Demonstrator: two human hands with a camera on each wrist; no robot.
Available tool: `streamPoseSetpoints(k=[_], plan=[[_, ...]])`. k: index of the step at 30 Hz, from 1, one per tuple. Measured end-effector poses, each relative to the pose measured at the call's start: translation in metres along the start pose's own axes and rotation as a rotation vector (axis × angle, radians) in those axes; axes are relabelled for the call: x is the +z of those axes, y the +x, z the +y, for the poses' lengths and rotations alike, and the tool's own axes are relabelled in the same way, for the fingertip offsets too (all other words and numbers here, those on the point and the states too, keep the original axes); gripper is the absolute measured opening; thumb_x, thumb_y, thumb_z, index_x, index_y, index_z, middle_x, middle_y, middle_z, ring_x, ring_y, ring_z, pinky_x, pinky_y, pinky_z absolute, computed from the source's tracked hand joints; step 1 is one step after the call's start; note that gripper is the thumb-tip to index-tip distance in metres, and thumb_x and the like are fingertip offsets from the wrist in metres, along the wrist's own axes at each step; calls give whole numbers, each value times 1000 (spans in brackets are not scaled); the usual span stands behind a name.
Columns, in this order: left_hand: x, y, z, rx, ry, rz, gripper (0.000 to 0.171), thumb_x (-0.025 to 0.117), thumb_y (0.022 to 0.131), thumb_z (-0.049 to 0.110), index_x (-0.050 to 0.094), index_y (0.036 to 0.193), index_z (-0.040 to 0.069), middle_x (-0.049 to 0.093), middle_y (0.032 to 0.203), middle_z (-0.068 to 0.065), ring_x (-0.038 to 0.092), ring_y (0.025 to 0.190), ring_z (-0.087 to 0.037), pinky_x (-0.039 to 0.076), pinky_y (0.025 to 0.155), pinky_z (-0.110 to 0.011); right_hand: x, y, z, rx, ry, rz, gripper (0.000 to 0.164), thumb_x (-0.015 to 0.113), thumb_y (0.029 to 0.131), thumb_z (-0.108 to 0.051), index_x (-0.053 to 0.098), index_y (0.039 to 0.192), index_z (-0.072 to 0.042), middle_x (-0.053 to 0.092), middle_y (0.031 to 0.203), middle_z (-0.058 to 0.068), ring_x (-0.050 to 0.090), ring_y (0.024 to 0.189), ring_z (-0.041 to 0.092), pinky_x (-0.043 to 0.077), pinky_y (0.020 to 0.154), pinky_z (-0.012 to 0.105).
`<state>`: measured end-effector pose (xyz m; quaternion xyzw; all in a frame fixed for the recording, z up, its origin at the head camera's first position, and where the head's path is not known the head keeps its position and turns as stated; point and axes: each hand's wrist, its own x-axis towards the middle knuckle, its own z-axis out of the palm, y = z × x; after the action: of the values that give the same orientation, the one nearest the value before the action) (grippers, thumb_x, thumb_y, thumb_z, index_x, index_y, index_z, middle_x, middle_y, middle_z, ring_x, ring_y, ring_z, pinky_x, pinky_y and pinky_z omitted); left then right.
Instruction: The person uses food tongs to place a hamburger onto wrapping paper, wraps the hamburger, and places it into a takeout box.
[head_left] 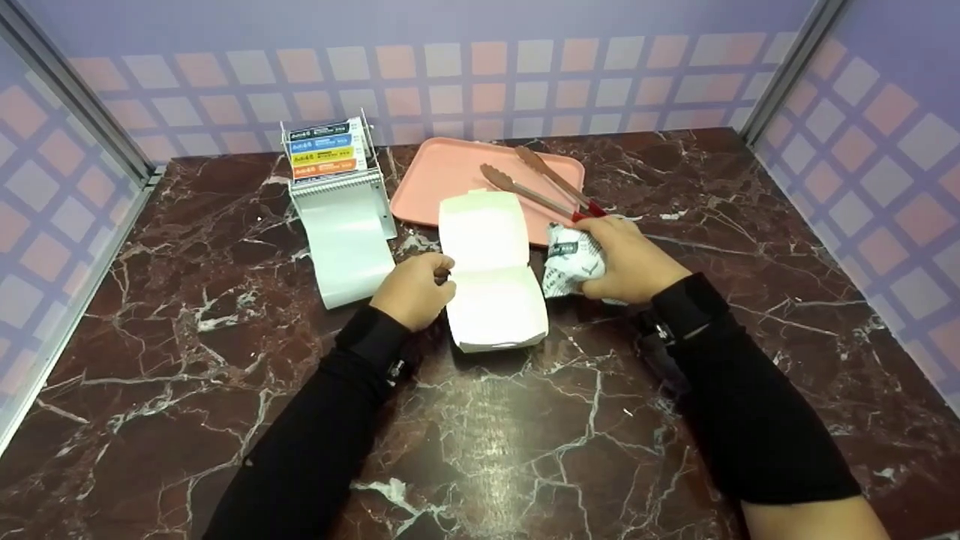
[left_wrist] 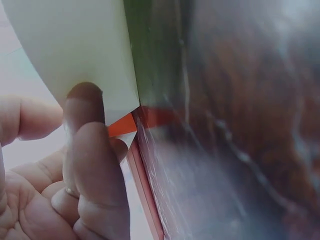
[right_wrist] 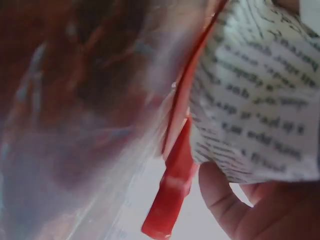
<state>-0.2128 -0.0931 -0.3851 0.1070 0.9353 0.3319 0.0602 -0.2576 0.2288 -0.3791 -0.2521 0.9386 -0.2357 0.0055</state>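
A white clamshell takeaway box lies open on the table, its lid folded back away from the person. At its left edge, my left hand pinches the side wall with curled fingers. Up close in the left wrist view, a fingertip presses the box's outer wall. Just right of the box, my right hand grips a rounded bundle wrapped in white printed paper; the wrapping hides what is inside. Dense dark lettering covers the paper wrap in the right wrist view, with the thumb against its lower edge.
Behind the box lies a pink tray, partly under the lid. Metal tongs with brown tips and red handles rest across it, the handle ends beside the right hand. A label dispenser with a hanging white strip stands left.
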Motion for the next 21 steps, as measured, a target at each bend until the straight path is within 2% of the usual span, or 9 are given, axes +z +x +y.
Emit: streamPoseSetpoints(k=[3,7,12,17,21], plan=[[1,0,1,4,2,1,41,52,91,21,53,129,7,60,124,-8,55,115,-24,42,100,-39,0,0,-9,-45,34,75,86,81,56,-26,44,133,-18,49,120,0,39,111,21,37,91,38],[3,1,2,9,4,12,41,52,90,20,54,129,7,60,124,-8,55,115,-23,42,100,-39,5,1,-28,-81,68,118,90,83,56,-27,42,136,-21,48,125,-2,38,113,19,38,93,38],[5,2,4,12,26,26,41,52,90,23,54,128,7,61,124,-7,56,114,-24,42,100,-39,15,3,-52,-98,91,99,94,86,55,-24,40,137,-25,45,129,-4,37,110,17,40,89,37],[7,3,6,15,36,32,41,51,90,25,56,127,8,60,126,-7,54,117,-24,40,102,-40,25,3,-71,-118,81,84,88,84,57,-27,42,134,-22,43,133,-2,36,118,17,37,99,39],[9,3,8,12,36,25,41,51,90,25,56,127,8,58,128,-7,52,120,-25,39,103,-42,33,2,-79,-126,96,79,87,84,59,-30,40,135,-22,43,131,1,38,117,17,39,99,39]])
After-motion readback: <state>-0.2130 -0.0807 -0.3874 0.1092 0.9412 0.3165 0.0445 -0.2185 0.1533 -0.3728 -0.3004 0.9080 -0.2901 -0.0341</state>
